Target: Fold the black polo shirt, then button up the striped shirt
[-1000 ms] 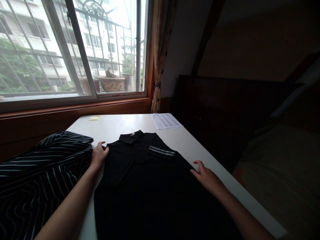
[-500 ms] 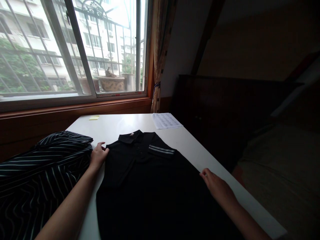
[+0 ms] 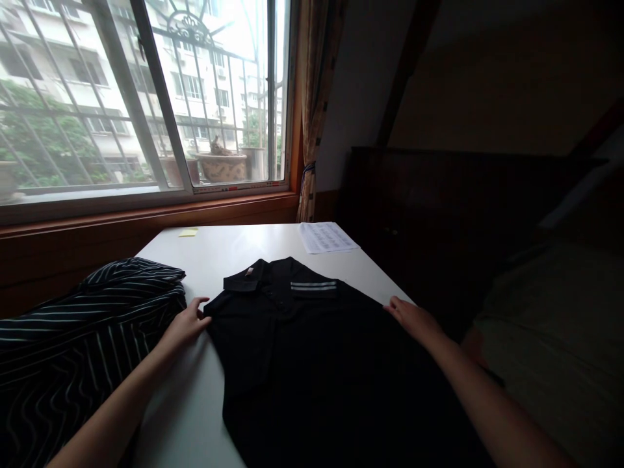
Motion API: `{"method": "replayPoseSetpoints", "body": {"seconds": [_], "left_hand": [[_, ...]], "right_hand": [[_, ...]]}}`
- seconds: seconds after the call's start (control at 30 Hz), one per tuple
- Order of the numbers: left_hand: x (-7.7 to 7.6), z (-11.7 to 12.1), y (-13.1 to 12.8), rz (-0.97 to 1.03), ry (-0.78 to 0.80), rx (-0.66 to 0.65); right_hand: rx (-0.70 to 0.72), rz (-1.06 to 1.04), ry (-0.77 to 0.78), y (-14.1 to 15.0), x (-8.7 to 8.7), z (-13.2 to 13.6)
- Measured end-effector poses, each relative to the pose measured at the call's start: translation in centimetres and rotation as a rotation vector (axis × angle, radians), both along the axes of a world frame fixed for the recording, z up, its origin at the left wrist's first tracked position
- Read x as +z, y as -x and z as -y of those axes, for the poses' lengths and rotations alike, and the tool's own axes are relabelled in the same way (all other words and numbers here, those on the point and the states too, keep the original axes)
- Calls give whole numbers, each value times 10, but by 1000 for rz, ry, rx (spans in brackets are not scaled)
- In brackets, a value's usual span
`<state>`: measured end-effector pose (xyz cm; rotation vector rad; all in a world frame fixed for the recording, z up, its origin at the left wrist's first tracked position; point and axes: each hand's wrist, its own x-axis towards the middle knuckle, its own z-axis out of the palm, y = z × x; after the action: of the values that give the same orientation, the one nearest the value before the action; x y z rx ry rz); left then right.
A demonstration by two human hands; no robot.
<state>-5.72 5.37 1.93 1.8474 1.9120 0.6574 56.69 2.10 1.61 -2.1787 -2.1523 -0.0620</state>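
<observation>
A black polo shirt (image 3: 322, 364) lies spread over the white table (image 3: 175, 403), its collar toward the window. Both sleeves are folded in across the front, and one cuff shows two pale stripes. My left hand (image 3: 192, 320) pinches the shirt's shoulder edge on the left. On the right side, my right hand (image 3: 407, 315) grips the shirt's edge between thumb and fingers. The lower part of the shirt runs out of view at the bottom.
A crumpled black garment with white stripes (image 3: 107, 318) lies to the left, beside my left forearm. Printed sheets (image 3: 326, 237) and a yellow note (image 3: 188, 232) rest at the table's far side. Beyond are a barred window (image 3: 219, 117) and a tied curtain (image 3: 308, 175).
My right hand has moved away from me along the right, carrying the shirt's edge. The shirt's lower left side has shifted right, and the collar has skewed. My left hand is slightly lower.
</observation>
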Motion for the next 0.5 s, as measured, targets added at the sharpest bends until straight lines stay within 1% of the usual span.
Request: {"method": "replayPoseSetpoints", "body": {"seconds": [0.13, 0.27, 0.37, 0.5], "left_hand": [[1, 35, 12, 111, 22, -34], [3, 73, 19, 140, 37, -48], [2, 101, 22, 138, 39, -41], [-4, 139, 30, 152, 64, -13]], "right_hand": [[34, 0, 36, -5, -2, -15], [74, 9, 35, -4, -3, -30], [120, 25, 24, 3, -4, -45], [169, 46, 9, 18, -8, -67]]}}
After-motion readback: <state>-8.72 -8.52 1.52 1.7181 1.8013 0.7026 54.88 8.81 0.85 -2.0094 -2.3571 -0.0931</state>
